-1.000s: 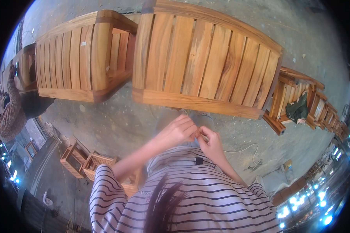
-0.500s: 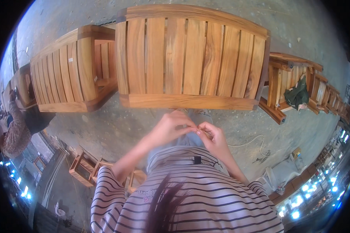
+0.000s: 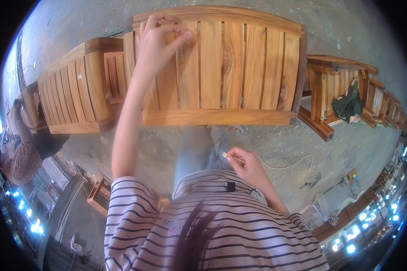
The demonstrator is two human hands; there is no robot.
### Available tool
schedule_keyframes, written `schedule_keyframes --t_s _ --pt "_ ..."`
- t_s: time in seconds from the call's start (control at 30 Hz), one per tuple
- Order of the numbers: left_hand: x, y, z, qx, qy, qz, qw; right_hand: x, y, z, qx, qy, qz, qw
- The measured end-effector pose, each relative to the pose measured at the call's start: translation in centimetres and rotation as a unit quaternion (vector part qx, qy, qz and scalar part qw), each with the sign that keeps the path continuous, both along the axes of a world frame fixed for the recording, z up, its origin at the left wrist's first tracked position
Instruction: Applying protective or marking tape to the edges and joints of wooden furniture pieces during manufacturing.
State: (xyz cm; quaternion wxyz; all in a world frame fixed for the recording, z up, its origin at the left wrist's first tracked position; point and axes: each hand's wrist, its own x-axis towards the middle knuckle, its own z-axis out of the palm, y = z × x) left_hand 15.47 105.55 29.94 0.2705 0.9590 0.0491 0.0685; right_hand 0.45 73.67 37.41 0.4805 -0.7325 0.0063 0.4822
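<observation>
In front of me stands a slatted wooden furniture piece (image 3: 233,63), its slats framed by rails. My left hand (image 3: 160,38) is stretched over its far left part, close to the top rail. The fingers are bent, with thumb and forefinger drawn together; anything between them is too small or blurred to make out. My right hand (image 3: 243,163) is at my waist, closed on a small pale strip (image 3: 224,155) whose end sticks out past the fingertips.
On the left is another slatted wooden piece (image 3: 70,92) with a small white label (image 3: 80,77). A person (image 3: 22,153) is at the far left. Wooden frames (image 3: 323,86) line the right, a dark green cloth (image 3: 348,106) on one. A pale cord (image 3: 289,166) crosses the concrete floor.
My hands were together at my waist. My left hand has gone forward and left over the slatted piece. My right hand has stayed near my waist, and its pale strip now shows.
</observation>
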Motion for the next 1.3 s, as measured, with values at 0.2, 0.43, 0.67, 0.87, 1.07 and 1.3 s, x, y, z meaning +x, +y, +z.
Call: schedule_keyframes --t_s 0.2,0.43,0.67,0.87,1.07,1.3 --pt "3.1 1.1 -1.8 0.167 0.084 0.043 0.982 -0.5 -2.1 -0.7 0.023 -0.008 -0.024 0.999" --pt "7.2 -1.0 -0.3 0.169 -0.012 0.035 0.985 -0.7 -4.3 -1.1 0.043 0.003 -0.030 0.999" --pt "8.1 -6.7 -4.5 0.259 -0.068 0.088 0.959 -0.8 -6.8 -1.2 0.122 0.065 -0.111 0.984" --pt "-2.7 -16.2 5.4 -0.303 0.159 -0.060 0.938 -0.8 -9.6 -1.0 0.151 0.065 -0.193 0.967" --pt "-13.7 -23.2 4.1 -0.347 0.189 -0.190 0.899 -1.0 -10.4 -1.6 0.183 0.030 -0.238 0.954" --pt "-15.9 -25.8 3.7 -0.319 0.153 -0.119 0.928 -1.3 -12.0 -1.8 0.169 0.038 -0.254 0.952"
